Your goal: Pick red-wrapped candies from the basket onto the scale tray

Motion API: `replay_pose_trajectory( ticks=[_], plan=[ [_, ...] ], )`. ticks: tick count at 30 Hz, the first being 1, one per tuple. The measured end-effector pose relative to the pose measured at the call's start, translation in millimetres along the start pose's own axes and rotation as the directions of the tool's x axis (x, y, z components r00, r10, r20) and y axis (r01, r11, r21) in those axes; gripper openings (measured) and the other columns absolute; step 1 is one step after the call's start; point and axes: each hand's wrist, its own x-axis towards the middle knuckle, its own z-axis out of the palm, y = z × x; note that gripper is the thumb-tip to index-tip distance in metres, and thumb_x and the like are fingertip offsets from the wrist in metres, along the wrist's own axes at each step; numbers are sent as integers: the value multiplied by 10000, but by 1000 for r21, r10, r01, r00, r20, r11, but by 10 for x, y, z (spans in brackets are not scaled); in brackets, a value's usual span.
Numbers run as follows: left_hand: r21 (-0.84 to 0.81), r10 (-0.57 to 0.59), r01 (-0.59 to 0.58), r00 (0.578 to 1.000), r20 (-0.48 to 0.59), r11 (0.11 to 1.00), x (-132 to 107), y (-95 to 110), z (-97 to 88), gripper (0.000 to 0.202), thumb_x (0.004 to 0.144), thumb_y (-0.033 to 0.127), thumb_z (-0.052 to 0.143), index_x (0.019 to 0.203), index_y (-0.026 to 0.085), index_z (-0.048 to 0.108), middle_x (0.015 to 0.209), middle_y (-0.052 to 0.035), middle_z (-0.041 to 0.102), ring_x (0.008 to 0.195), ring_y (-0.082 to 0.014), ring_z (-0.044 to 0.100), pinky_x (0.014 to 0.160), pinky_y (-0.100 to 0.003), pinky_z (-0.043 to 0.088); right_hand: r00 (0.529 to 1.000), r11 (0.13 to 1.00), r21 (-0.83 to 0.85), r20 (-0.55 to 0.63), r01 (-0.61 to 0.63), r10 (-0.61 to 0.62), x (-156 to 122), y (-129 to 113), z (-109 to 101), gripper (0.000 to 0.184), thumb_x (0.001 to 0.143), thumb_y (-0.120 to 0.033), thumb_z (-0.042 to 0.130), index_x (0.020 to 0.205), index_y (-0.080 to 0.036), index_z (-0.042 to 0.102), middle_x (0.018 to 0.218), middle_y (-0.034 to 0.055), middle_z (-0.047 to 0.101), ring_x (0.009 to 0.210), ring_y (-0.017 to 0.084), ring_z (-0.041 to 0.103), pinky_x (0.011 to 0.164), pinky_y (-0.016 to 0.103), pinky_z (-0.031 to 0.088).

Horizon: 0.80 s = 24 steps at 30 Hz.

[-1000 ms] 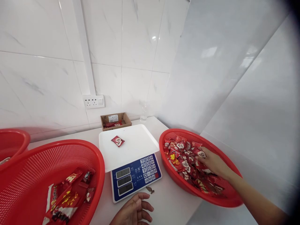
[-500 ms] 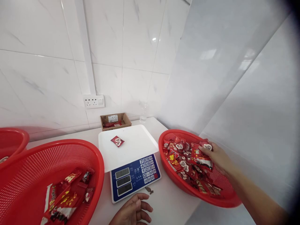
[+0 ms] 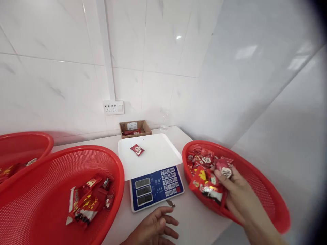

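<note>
In my right hand (image 3: pixel 237 190) is a bunch of red candy packets (image 3: pixel 209 185), gripped over the near rim of the right red basket (image 3: pixel 270 194). More red packets (image 3: pixel 201 158) lie in that basket behind them. My left hand (image 3: pixel 158 226) hovers with fingers apart and slightly curled, holding nothing, just below the blue front of the digital scale (image 3: pixel 157 189). A single red packet (image 3: pixel 137 149) lies on the scale's white pan (image 3: pixel 163 153). The middle red basket (image 3: pixel 119 173), left of the scale, holds several red packets (image 3: pixel 89 200).
Another red basket (image 3: pixel 46 139) stands at the far left with packets inside. Behind the scale are a small cardboard box (image 3: pixel 146 129) of red packets and a clear plastic bottle (image 3: pixel 165 124). A small brown scrap (image 3: pixel 170 203) lies before the scale. A socket (image 3: pixel 113 107) is on the wall.
My right hand has moved left and toward me with the packets, from above the right basket to its near rim. My left hand stays open by the scale. The view has shifted slightly.
</note>
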Motion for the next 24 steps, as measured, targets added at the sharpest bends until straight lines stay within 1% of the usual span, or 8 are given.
replay_pose_trajectory(
  ticks=[2,5,8,12,15,17,21,24],
  plan=[
    [20,34,-33,999,-36,999,-48,35,100,623,688,505,742,1230,274,541,1183,-106,571,966,-236,630,718,-329,510,995,999,21,90,-44,42,-204,280,245,501,671,-428,756,1081,-288,504,972,17,694,906,271,674,734,412,584],
    [-5,95,-95,995,-41,995,-86,103,210,753,673,619,689,1312,290,465,1289,-133,534,1037,-282,604,716,-368,526,967,989,-117,229,-88,113,-417,677,502,466,704,-471,727,1058,-258,510,928,22,695,852,253,672,742,391,569],
    [-3,116,-118,986,-121,993,-80,140,236,668,746,591,641,1283,224,491,1123,-133,632,897,-242,663,685,-328,529,923,952,-295,337,-82,184,-493,903,591,429,736,-505,679,1050,-253,533,971,40,697,881,259,663,781,390,556],
    [51,115,-106,964,-241,993,-64,141,236,577,725,425,737,1206,185,528,1017,-112,655,781,-211,672,569,-268,534,885,923,-380,407,-62,227,-478,917,541,517,740,-537,651,1145,-245,521,1107,70,678,1010,281,633,890,419,518],
    [72,114,-97,952,-282,993,-63,142,245,568,689,421,763,1149,163,552,961,-108,662,717,-197,662,494,-239,521,859,923,-378,449,-67,246,-455,860,481,619,745,-548,644,1256,-236,490,1269,85,601,1172,283,546,1008,433,435],
    [80,112,-92,950,-290,992,-67,146,250,566,666,419,777,1117,148,568,901,-94,663,651,-172,645,454,-216,499,857,930,-359,451,-82,250,-439,833,454,668,732,-548,662,1290,-233,477,1305,87,577,1198,281,524,1021,433,421],
    [84,105,-85,955,-276,993,-77,146,250,552,655,398,782,1096,136,578,841,-75,652,585,-144,618,417,-189,448,902,944,-307,365,-118,231,-404,781,427,714,664,-535,734,1273,-246,500,1207,71,635,1049,250,607,909,385,503],
    [87,98,-77,958,-269,993,-76,138,241,524,659,408,774,1062,134,581,803,-62,641,561,-133,599,421,-192,438,930,951,-290,309,-109,201,-372,741,404,685,641,-549,746,1214,-228,551,958,41,691,797,198,631,773,347,543]
  ],
)
